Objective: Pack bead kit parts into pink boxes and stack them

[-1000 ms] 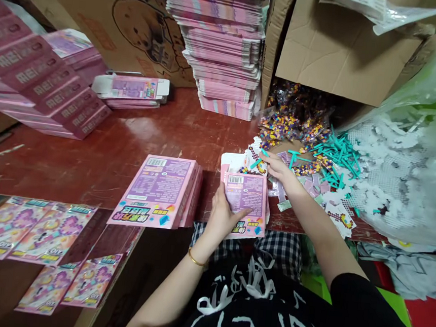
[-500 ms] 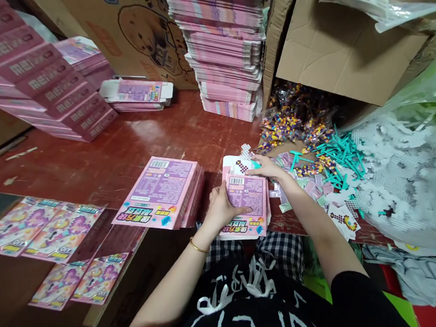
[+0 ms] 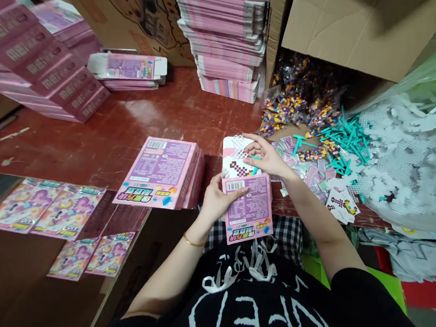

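My left hand (image 3: pixel 217 200) grips a small pink box (image 3: pixel 250 210) at its open top end, over the near edge of the red table (image 3: pixel 141 121). My right hand (image 3: pixel 266 156) holds a bundle of parts at the box's mouth: a white pegboard, a patterned card (image 3: pixel 237 160) and a teal stick. The bundle is partly inside the box. A stack of closed pink boxes (image 3: pixel 161 173) lies just left of my left hand.
Teal sticks (image 3: pixel 344 144), bead bags (image 3: pixel 299 102) and loose cards lie right of my hands, beside a bag of white pegboards (image 3: pixel 405 159). Flat pink cartons are stacked at the back (image 3: pixel 225 37) and far left (image 3: pixel 39 61). Printed sheets (image 3: pixel 46 209) lie in a carton at lower left.
My right hand moved left from the parts pile with a bundle and brought it to the box mouth. My left hand slid up to the box's top end and tilted it.
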`<action>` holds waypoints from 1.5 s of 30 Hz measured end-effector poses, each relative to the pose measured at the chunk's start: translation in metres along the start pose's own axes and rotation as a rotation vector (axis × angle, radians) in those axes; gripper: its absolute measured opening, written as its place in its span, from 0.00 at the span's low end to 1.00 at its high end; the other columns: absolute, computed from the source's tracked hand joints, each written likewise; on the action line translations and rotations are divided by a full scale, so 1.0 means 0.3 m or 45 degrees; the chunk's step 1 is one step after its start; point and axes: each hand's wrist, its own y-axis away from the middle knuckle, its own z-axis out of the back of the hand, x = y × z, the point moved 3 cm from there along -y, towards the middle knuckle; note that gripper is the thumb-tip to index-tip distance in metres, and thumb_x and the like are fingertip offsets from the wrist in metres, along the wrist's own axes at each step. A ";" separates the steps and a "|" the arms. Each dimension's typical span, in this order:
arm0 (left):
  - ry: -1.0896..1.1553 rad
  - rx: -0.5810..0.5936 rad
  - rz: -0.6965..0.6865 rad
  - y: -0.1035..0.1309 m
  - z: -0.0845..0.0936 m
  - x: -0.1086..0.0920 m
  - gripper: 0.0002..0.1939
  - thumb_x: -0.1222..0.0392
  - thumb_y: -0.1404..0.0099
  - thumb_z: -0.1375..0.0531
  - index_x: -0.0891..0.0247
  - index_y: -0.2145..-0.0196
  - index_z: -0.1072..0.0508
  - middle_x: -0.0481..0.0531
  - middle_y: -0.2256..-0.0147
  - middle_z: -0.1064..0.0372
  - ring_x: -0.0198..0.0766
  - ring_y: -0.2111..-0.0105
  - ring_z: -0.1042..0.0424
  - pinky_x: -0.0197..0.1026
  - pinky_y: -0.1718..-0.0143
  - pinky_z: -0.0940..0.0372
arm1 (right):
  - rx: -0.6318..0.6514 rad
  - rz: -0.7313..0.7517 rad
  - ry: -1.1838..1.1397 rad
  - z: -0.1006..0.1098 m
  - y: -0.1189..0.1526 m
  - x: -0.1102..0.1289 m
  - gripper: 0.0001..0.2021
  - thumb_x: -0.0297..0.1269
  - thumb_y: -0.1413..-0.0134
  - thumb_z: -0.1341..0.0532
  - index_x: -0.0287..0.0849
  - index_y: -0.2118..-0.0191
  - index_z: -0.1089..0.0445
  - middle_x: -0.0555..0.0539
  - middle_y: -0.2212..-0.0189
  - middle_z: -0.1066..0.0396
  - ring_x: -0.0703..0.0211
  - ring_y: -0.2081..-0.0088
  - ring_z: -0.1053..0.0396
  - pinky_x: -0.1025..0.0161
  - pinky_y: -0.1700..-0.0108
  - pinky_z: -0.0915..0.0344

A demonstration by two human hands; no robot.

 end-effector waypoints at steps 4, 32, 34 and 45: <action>0.346 0.134 0.241 0.131 0.025 0.025 0.27 0.51 0.51 0.25 0.65 0.59 0.31 0.51 0.64 0.24 0.36 0.68 0.25 0.38 0.64 0.30 | 0.215 -0.010 0.061 -0.100 0.161 0.101 0.16 0.50 0.42 0.36 0.41 0.66 0.27 0.47 0.67 0.28 0.60 0.65 0.31 0.61 0.60 0.31; 0.332 0.078 -0.257 0.330 -0.029 0.059 0.29 0.52 0.47 0.28 0.56 0.55 0.42 0.47 0.64 0.31 0.39 0.61 0.27 0.44 0.54 0.32 | -0.653 0.080 0.114 -0.236 0.716 0.086 0.20 0.47 0.45 0.33 0.51 0.48 0.33 0.44 0.58 0.28 0.48 0.52 0.27 0.47 0.45 0.32; 0.230 0.165 -0.270 0.328 -0.020 0.040 0.21 0.51 0.43 0.30 0.59 0.58 0.35 0.48 0.66 0.29 0.40 0.62 0.26 0.45 0.53 0.33 | -0.569 0.084 0.059 -0.226 0.701 0.120 0.18 0.48 0.45 0.33 0.50 0.51 0.31 0.46 0.64 0.27 0.50 0.58 0.25 0.48 0.49 0.29; 0.171 0.191 -0.092 0.326 -0.011 -0.028 0.14 0.48 0.37 0.35 0.62 0.67 0.23 0.51 0.68 0.23 0.37 0.69 0.27 0.39 0.64 0.34 | -0.123 -0.383 -0.101 -0.126 0.636 0.178 0.14 0.48 0.42 0.35 0.47 0.56 0.20 0.45 0.58 0.20 0.53 0.58 0.23 0.57 0.54 0.28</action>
